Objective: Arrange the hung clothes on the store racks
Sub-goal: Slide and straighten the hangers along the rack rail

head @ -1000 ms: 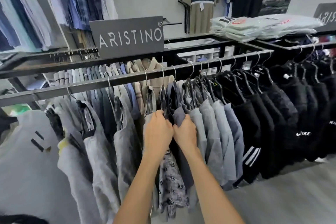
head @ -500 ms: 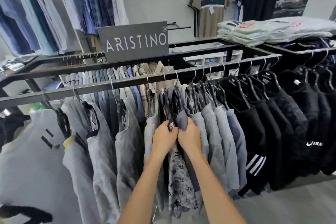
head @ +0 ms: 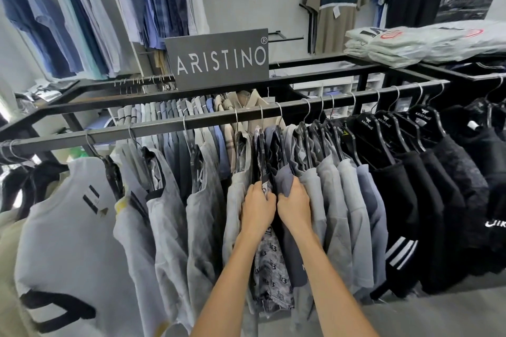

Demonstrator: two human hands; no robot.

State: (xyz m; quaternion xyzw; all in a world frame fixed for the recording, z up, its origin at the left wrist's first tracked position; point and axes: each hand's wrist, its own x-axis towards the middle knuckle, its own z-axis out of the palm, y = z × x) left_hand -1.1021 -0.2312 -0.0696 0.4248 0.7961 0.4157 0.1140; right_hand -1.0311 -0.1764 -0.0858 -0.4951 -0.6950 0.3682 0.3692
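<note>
Centre frame: left hand (head: 257, 206) curled on the patterned shirt (head: 269, 276), right hand (head: 294, 204) curled on the navy shirt (head: 290, 249) touching its right. Both hang straight down from the rack rail (head: 164, 126) directly above; hands side by side, equally near.

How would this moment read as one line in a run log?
stage: sorting rack | left hand: grips patterned shirt | right hand: grips navy garment | rail: both hang there
</note>
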